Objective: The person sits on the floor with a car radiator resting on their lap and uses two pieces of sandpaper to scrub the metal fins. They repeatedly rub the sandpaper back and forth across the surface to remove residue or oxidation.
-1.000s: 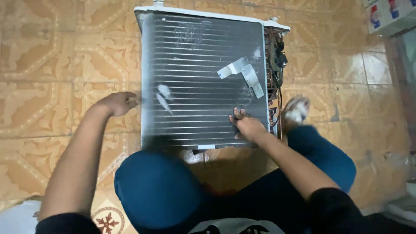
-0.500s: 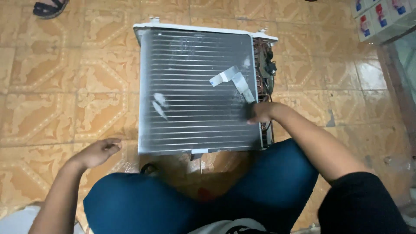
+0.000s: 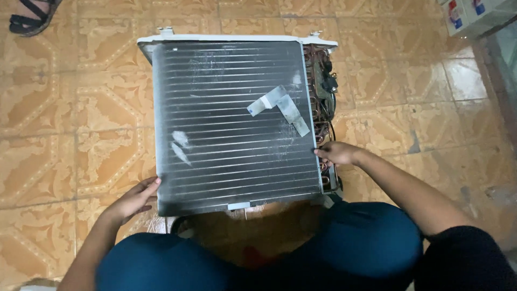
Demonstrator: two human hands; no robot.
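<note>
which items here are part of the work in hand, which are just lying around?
In hand:
- finned coil unit, lying flat on the floor
- left hand at its lower left corner
- right hand at its right edge, by the copper tubing
- grey tape strips stuck on the fins

Lying about:
- black sandal, top left
- cardboard box, top right

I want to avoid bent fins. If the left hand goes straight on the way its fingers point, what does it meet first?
The left hand points up and to the right, at the lower left corner of the finned coil. It would likely meet that edge almost at once; whether it touches already is unclear.
</note>
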